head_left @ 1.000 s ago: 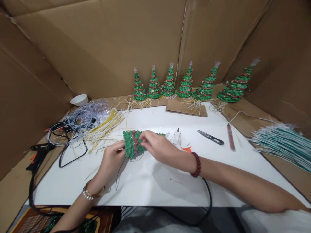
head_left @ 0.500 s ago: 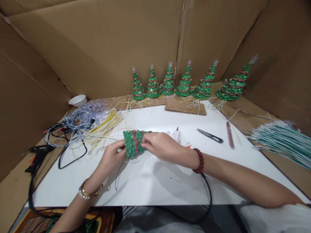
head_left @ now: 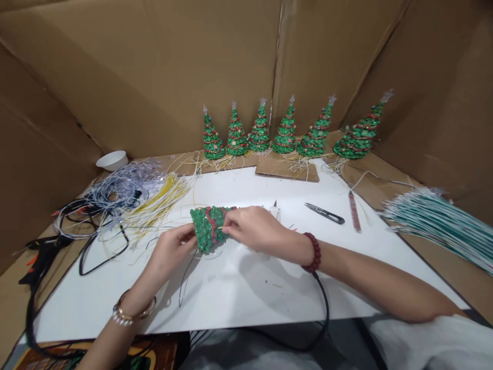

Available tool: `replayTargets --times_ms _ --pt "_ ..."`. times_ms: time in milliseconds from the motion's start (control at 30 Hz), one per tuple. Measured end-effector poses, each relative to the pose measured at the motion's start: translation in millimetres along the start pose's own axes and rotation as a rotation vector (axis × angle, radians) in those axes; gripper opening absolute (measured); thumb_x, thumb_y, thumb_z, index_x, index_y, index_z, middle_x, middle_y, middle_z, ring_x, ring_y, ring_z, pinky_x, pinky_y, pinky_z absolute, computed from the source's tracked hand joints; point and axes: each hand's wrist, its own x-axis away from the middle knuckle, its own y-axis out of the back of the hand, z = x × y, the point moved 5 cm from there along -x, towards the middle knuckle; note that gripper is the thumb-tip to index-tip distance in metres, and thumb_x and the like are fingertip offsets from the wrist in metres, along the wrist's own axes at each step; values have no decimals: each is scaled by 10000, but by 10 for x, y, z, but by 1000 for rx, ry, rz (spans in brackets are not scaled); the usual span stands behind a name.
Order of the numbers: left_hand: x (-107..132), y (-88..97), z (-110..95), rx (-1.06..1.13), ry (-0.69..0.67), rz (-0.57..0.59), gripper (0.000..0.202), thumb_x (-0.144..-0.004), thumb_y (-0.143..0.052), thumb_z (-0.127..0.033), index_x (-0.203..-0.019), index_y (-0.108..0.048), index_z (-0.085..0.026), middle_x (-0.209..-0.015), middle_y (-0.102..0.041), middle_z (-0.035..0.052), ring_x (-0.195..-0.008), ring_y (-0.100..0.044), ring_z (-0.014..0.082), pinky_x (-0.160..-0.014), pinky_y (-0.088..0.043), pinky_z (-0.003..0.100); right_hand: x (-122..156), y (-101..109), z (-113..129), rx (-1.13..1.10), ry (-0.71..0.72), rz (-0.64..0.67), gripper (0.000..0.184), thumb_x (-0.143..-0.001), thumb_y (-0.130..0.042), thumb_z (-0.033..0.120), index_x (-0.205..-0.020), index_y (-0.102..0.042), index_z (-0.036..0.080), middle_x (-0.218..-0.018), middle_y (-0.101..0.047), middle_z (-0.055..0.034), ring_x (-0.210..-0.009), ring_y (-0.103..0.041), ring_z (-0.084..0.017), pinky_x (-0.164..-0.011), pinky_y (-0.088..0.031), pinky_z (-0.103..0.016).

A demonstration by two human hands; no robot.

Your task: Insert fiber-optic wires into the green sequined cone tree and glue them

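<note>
Both hands grasp a green beaded tree (head_left: 208, 229) lying on its side over the white board (head_left: 239, 185), near the board's middle. The left hand (head_left: 169, 252) is curled against the tree's lower left edge, and the right hand (head_left: 252, 228) clamps its narrow end, fingers closed over it. A second ago that narrow end stuck out past the right hand; now it is hidden behind the fingers, and the tree's wide end tips further down toward the left wrist. A thin dark wire (head_left: 187, 277) hangs below the tree onto the board. Beyond the board's far edge stands a row of six trees (head_left: 262, 136) — the rightmost leaning. Snips (head_left: 325, 213) lie on the board, right of the tree.
</note>
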Motion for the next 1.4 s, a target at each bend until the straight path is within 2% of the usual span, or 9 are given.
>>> replayTargets --times_ms 100,200,367,467,667,900,1033,1167,1400 --pt "20 12 26 -6 17 8 187 -713 -596 -305 -692 -718 -165 -606 -667 7 -565 -563 162 -534 -428 217 32 134 -156 -113 -102 19 109 -809 -650 239 -724 -696 188 -705 -708 -1 -624 -619 -117 -543 -350 -230" --pt "17 -13 66 58 34 52 205 -723 -605 -319 -757 -731 -160 -657 -680 21 -606 -580 173 -562 -444 227 51 241 -222 -183 -102 5 89 -798 -667 226 -724 -705 193 -686 -706 12 -624 -624 -108 -555 -372 -217" --pt "-27 -76 66 96 38 47 175 -701 -595 -285 -672 -711 -157 -611 -653 9 -606 -555 174 -569 -444 232 -2 68 -43 -127 0 -40 77 -830 -646 212 -783 -704 193 -773 -723 -4 -699 -640 -125 -604 -388 -228" --pt "-25 -67 55 72 39 11 187 -699 -578 -285 -653 -701 -151 -590 -629 4 -583 -523 158 -545 -421 220 -11 -16 -30 -138 -33 -48 56 -828 -654 212 -808 -696 180 -785 -724 -22 -704 -644 -135 -601 -397 -233" --pt "13 -53 85 120 58 52 182 -700 -590 -303 -660 -685 -152 -597 -608 6 -600 -518 157 -552 -419 216 45 71 -232 -273 -111 -89 52 -813 -673 205 -782 -707 182 -744 -718 -15 -687 -645 -124 -598 -413 -219" --pt "32 -73 98 167 58 53 171 -722 -624 -308 -707 -705 -158 -646 -641 18 -616 -538 156 -564 -427 224 39 15 -167 -306 -124 -80 92 -833 -641 204 -763 -693 174 -715 -701 -2 -657 -611 -102 -575 -382 -205" --pt "7 -114 95 300 48 130 164 -704 -668 -319 -745 -712 -166 -683 -660 23 -653 -561 164 -615 -455 244 21 -54 -52 -255 20 -94 77 -859 -610 179 -803 -662 165 -755 -669 -2 -683 -581 -96 -626 -390 -209" --pt "-25 -171 76 335 59 132 200 -696 -685 -347 -633 -679 -158 -597 -602 1 -574 -491 131 -535 -403 220 35 -141 44 -92 192 -156 129 -911 -532 192 -826 -622 156 -822 -620 -36 -781 -552 -134 -728 -406 -256" --pt "-18 -292 13 449 73 85 290 -724 -684 -383 -596 -639 -127 -507 -473 -27 -508 -376 89 -477 -330 207 88 -181 -6 -231 200 -346 116 -892 -499 153 -786 -541 174 -771 -573 -20 -750 -518 -146 -719 -411 -283"
